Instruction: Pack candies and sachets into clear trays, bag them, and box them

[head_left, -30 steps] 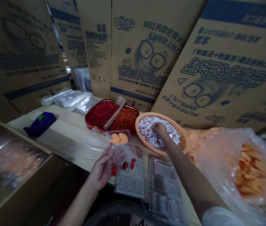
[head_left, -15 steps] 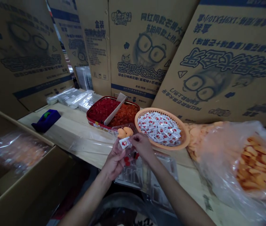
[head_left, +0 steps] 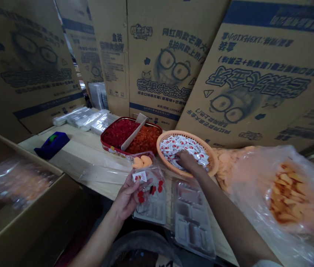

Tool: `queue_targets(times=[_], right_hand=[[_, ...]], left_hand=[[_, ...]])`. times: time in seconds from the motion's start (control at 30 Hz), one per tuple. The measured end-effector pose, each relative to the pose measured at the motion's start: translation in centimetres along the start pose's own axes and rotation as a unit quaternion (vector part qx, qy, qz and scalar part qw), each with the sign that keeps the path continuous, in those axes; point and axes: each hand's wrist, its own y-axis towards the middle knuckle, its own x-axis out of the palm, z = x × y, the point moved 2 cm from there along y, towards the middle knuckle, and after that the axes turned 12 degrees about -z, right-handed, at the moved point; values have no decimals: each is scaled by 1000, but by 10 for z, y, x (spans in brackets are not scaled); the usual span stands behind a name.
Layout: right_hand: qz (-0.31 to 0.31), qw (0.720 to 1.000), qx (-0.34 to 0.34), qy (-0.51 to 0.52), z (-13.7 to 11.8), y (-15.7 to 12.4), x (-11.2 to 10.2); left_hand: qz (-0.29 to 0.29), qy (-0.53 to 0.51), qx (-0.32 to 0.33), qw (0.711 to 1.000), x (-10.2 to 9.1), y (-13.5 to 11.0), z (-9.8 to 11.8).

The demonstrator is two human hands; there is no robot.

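Note:
My left hand grips a clear plastic blister tray over the front of the table. Two orange crescent-shaped pieces sit at its top. A small white sachet with a red print lies below them, near my left thumb, with red pieces lower down. My right hand is inside an orange plastic basket, down among many white sachets. Its fingers are curled together and the tips are partly hidden, so what they pinch, if anything, does not show.
Beyond the tray stands a red tin of red and orange pieces, split by a card divider. Empty clear trays lie at the front. A blue tape dispenser, an open carton and a bag of orange pieces flank the workspace.
My right hand has left the sachet at the blister tray and moved right into the basket. My left hand still holds the tray, now more fully visible, and the view has shifted slightly.

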Motion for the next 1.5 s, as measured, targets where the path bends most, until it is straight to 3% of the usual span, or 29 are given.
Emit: queue_targets(times=[0.1, 0.23, 0.4, 0.5, 0.63, 0.83, 0.97, 1.13, 1.23, 1.37, 1.5], right_hand=[[3, 999, -3, -33, -5, -5, -1], [46, 997, 8, -54, -13, -34, -12], [132, 989, -66, -25, -35, -67, -15], [84, 995, -39, 26, -28, -53, -7], [16, 997, -14, 73, -13, -14, -1], [-25, 991, 18, 133, -29, 19, 6], [4, 981, 67, 183, -31, 15, 5], [121, 959, 93, 239, -31, -23, -17], [115, 939, 11, 323, -55, -55, -16], [43, 881, -127, 454, -103, -84, 13], [42, 894, -139, 424, -128, -93, 34]], left_hand=[[-4, -4, 2, 1000, -2, -2, 2], [-5, -8, -8, 1000, -7, -6, 5], [-1, -10, -7, 1000, -10, -10, 7], [8, 2, -11, 1000, -11, -15, 6], [10, 9, -19, 1000, -15, -22, 4], [14, 6, -14, 1000, -19, -28, 1], [-4, 3, -14, 1000, -22, -30, 2], [-14, 9, -13, 1000, -24, -34, 4], [-3, 10, -10, 1000, -23, -36, 6], [2, 10, -6, 1000, -21, -39, 6], [0, 17, 3, 1000, -22, -46, 8]])
